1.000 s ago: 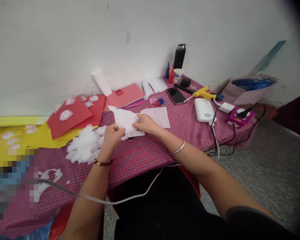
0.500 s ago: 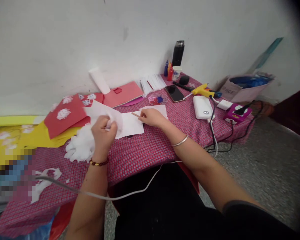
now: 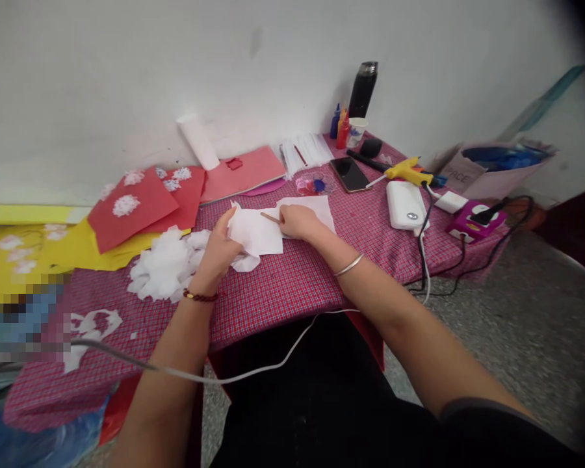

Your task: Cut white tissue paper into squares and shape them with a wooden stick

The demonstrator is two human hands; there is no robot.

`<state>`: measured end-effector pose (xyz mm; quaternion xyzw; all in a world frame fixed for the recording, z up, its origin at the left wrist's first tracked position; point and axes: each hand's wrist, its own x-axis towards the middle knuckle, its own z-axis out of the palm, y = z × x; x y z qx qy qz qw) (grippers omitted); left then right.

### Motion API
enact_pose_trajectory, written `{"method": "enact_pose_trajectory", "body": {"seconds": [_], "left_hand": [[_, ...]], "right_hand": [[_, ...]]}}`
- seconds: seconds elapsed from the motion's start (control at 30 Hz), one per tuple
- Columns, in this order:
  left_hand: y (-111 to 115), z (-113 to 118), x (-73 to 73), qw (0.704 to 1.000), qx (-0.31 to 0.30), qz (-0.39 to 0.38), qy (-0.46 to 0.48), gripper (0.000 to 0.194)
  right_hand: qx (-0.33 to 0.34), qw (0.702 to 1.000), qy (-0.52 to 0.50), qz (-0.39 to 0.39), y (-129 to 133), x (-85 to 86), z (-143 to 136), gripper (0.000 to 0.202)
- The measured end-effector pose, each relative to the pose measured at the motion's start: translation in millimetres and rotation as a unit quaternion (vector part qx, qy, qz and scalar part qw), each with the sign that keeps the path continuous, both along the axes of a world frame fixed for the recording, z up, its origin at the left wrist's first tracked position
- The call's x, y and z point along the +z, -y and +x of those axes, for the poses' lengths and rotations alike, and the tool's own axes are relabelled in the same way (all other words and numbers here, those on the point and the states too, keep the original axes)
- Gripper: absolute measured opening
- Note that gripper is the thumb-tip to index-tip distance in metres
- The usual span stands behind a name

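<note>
My left hand grips the left side of a thin white tissue paper, thumb towards me, some fingers hidden by the paper. Beneath and beside it lies a flat white paper sheet. Closed on a thin brown stick, my right hand rests over the sheets. The stick points left across the white paper. Another white sheet shows behind that hand. Left of my left wrist sits a heap of ruffled white tissue.
A white cable hangs across my lap. At right are a phone, a yellow glue gun, a white power bank and a purple power socket. Red cards with paper blossoms lie at left; paint bottles stand behind.
My left hand has come down and slightly right, its fist loosened, and the raised tissue is now lower on the sheet. My right hand keeps the stick, shifted slightly. The view has turned slightly.
</note>
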<state>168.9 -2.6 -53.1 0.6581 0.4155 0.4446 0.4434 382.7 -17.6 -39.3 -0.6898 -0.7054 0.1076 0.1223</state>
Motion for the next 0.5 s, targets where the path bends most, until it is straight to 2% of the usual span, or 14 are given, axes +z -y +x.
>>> {"method": "enact_pose_trajectory", "body": {"seconds": [0.17,0.3,0.4,0.5], "left_hand": [[4,0,8.5,0.999,0.042,-0.027,0.015,0.056],[6,-4,21.6,0.994,0.09,0.024,0.06,0.05],[10,-4,28.5,0.991,0.083,0.059,0.081,0.048],[14,0,29.5,0.993,0.051,0.009,0.104,0.049]], "right_hand": [[0.002,1.0,-0.013,-0.009,1,3.9,-1,0.027],[-0.014,0.999,-0.047,0.008,0,4.3,0,0.021],[-0.035,0.995,-0.087,0.035,-3,2.6,3,0.019],[-0.042,0.992,-0.109,0.046,-4,2.1,6,0.019]]}}
